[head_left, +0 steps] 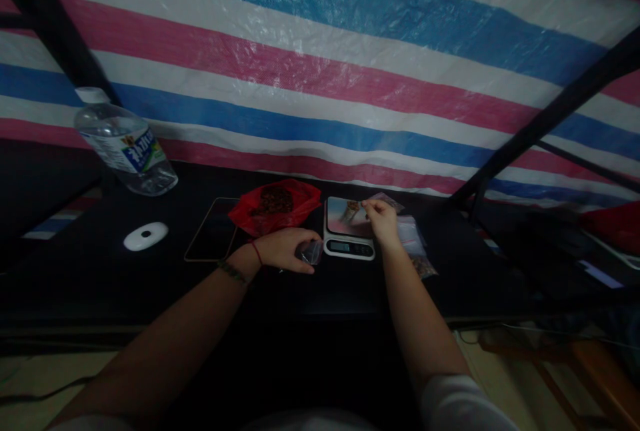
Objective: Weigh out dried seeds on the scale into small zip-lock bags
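My left hand [286, 249] is closed around a small clear plastic bag [312, 253], just left of the kitchen scale's display. The digital kitchen scale [350, 249] has a shiny pan with a small brown heap [353, 205] near its far side. Over the pan's right edge my right hand [383, 221] is pinched shut; what its fingertips hold, if anything, is too small to make out. Behind my left hand lies an open red plastic bag [303, 197] with dark brown dried pieces [276, 200] inside.
Clear bags [411, 236] lie right of the scale, one with brown bits [424, 266]. A tablet [210, 231], a white oval device [146, 236] and a large water bottle [127, 144] are on the left. Striped sheeting [300, 84] hangs behind the black table [310, 297].
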`<state>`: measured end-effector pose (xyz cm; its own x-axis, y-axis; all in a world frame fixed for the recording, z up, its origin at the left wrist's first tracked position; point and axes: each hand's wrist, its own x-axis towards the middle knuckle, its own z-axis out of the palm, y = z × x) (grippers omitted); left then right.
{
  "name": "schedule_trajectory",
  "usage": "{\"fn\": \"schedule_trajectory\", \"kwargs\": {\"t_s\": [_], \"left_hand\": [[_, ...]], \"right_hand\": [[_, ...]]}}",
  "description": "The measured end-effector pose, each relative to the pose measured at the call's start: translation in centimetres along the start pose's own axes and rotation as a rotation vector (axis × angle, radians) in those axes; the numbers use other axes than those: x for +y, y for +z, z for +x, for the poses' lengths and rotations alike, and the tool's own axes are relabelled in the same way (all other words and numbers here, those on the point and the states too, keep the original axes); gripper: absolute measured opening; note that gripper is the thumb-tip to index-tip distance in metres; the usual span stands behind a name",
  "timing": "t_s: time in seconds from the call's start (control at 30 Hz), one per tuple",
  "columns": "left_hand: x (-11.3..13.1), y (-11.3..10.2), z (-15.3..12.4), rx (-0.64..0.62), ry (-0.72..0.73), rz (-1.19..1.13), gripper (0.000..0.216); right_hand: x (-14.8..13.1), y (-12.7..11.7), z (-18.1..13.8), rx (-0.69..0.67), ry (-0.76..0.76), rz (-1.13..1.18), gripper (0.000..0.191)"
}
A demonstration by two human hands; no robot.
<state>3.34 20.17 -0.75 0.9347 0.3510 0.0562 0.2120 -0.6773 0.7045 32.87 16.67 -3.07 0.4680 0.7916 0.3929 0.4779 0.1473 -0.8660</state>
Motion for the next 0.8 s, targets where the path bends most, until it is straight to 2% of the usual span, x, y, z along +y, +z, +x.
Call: {"fn": "schedule_trajectory", "kwargs": {"t_s": [0.13, 0.23, 0.3, 0.47, 0.57, 0.67, 0.8], "left_hand": [[0.1, -0.1, 0.0, -0.008, -0.002, -0.001, 0.052], [-0.1, -0.1, 0.0, -0.011, 0.006, -0.002, 0.053], [-0.2, 0.0, 0.0, -0.01, 0.008, -0.007, 0.054], [-0.5, 0.2, 0.0, -0.014, 0.008, -0.028, 0.054], [-0.4, 0.2, 0.0, 0.0, -0.001, -0.013, 0.056], [-0.3, 0.1, -0.1, -0.005, 0.017, -0.028, 0.054], [-0.1, 0.0, -0.1, -0.013, 0.038, -0.045, 0.05]], "right_hand": [[-1.1, -0.2, -0.1, 0.06, 0.014, 0.056, 0.034], [-3.4, 0.9, 0.1, 0.015, -0.07, 0.053, 0.03], [-5.6, 2.9, 0.3, -0.064, -0.198, -0.009, 0.027], [-10.9, 9.9, 1.0, -0.361, -0.471, -0.242, 0.02], [-12.6, 11.8, 1.7, -0.449, -0.556, -0.309, 0.018], [-12.9, 9.8, 2.8, -0.328, -0.539, -0.27, 0.02], [-10.2, 2.9, 4.1, -0.042, -0.381, -0.214, 0.026]]}}
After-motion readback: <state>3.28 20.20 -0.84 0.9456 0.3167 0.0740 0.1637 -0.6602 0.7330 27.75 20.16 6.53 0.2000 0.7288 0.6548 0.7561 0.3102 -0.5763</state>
